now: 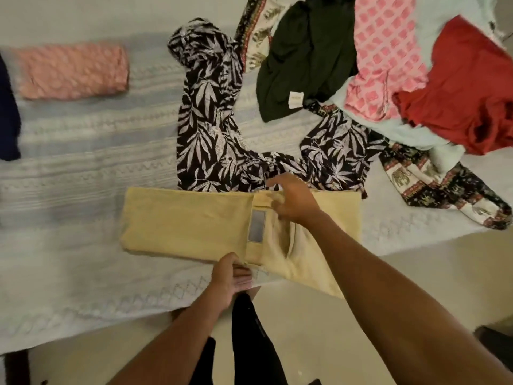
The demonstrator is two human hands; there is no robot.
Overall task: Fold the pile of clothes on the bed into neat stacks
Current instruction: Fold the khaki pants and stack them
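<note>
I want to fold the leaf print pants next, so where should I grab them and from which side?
Probably grip the leaf print pants at the crumpled crotch and waist part, just beyond the yellow pants. It lies nearest the bed's front edge, close to the right hand, so reach straight forward over the yellow pants. The legs run away from there, one of them under the dark green garment, so pulling from the waist should draw it out.

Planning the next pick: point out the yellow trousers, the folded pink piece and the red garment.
yellow trousers [188, 226]: head view, folded leg panel.
folded pink piece [73, 71]: head view, top face.
red garment [469, 87]: head view, middle of cloth.
</note>
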